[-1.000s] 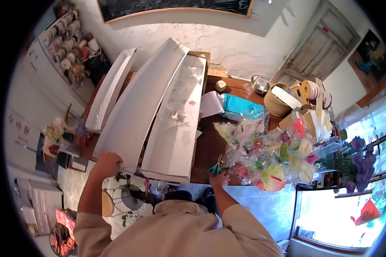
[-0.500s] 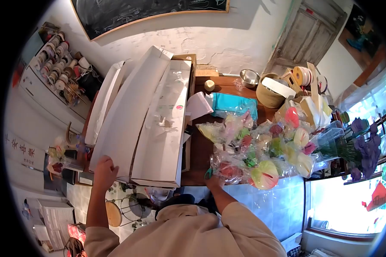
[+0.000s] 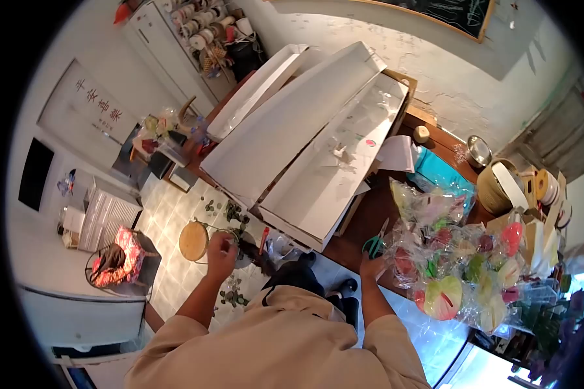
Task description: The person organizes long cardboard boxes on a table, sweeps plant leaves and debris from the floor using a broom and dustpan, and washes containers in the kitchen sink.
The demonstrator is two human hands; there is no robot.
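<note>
My left hand (image 3: pixel 222 254) is off the table, over the tiled floor beside a round wooden stool; its fingers are bent, and whether they hold anything is too small to tell. At the table's front edge, my right hand (image 3: pixel 372 264) touches the handles of teal scissors (image 3: pixel 374 246), whose blades point away from me. Right of that hand lie plastic-wrapped flowers (image 3: pixel 442 297). Between and beyond my hands, a long open white box (image 3: pixel 334 175) rests on the table with its white lid (image 3: pixel 285 126) to the left.
A blue packet (image 3: pixel 438 172), a metal bowl (image 3: pixel 478 152) and a woven basket (image 3: pixel 498 188) stand at the back right. The stool (image 3: pixel 193 241) and a red patterned chair (image 3: pixel 121 258) are on the floor at left. Purple flowers (image 3: pixel 561 337) stand at lower right.
The view has swung left. My left hand has left the front end of the white lid and moved over the floor area. My right hand remains at the scissors.
</note>
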